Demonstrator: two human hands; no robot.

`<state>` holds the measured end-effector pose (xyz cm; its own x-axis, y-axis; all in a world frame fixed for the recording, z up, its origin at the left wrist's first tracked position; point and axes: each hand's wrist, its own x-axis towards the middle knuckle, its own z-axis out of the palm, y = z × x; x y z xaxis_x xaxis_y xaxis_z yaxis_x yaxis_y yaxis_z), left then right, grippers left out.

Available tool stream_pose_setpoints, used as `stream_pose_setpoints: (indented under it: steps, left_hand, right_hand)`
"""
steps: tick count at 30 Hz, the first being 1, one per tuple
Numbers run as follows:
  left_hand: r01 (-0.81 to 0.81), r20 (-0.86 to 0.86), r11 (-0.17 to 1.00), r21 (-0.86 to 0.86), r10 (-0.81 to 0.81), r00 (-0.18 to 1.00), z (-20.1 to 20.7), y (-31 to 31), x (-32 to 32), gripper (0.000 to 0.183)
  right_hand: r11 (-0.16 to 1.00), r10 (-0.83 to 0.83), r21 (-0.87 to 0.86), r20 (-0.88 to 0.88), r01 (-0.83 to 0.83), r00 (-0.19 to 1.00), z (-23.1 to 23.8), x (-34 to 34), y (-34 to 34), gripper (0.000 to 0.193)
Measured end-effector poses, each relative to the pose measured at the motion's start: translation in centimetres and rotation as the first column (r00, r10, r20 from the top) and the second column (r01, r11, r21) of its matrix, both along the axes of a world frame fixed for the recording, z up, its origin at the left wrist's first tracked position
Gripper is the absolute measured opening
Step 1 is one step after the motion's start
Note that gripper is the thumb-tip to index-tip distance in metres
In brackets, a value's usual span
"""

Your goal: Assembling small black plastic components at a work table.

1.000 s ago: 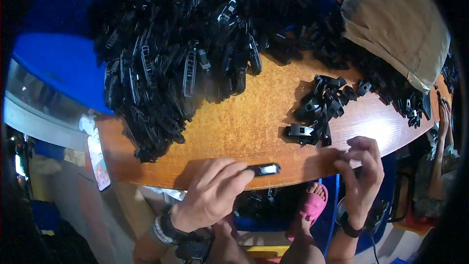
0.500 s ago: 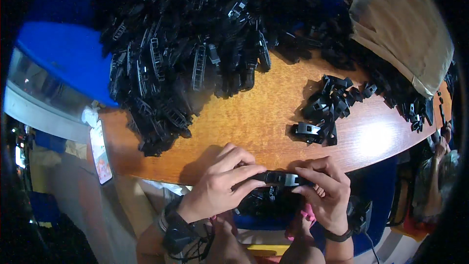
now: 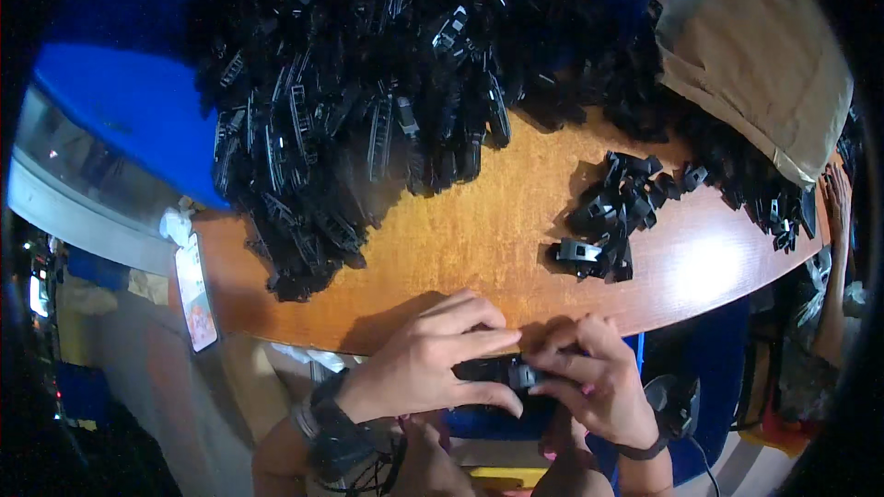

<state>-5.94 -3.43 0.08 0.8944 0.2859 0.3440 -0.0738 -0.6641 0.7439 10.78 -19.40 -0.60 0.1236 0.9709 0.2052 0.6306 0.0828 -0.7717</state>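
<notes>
A small black plastic part with a shiny grey end (image 3: 523, 375) is between my hands, just off the table's near edge. My right hand (image 3: 594, 382) pinches its grey end with thumb and fingers; the fingers are slightly blurred. My left hand (image 3: 428, 364) is on the other side, its thumb and forefinger spread apart around the part's dark end. Whether the left palm touches the part is hidden. On the wooden table (image 3: 460, 248) beyond lies a small pile of similar black parts (image 3: 612, 207).
A large heap of long black plastic parts (image 3: 368, 120) covers the far left of the table. Brown paper (image 3: 760, 64) and more black parts are at the right. A phone (image 3: 193, 294) stands by the left edge. Another person's arm (image 3: 836, 267) shows at far right.
The part has moved left and slightly towards me. My left finger and thumb have spread apart from their pinch, and my right hand has shifted left with the part.
</notes>
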Motion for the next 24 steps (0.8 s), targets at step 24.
stream_pose_setpoints:
  steps: [24]
  left_hand:
    - [-0.266,0.112,0.607,0.749,0.28,0.953,0.1,3.4,3.3,0.04]
  right_hand:
    - [0.907,-0.418,0.23,0.397,0.352,0.817,0.1,0.9,1.9,0.042]
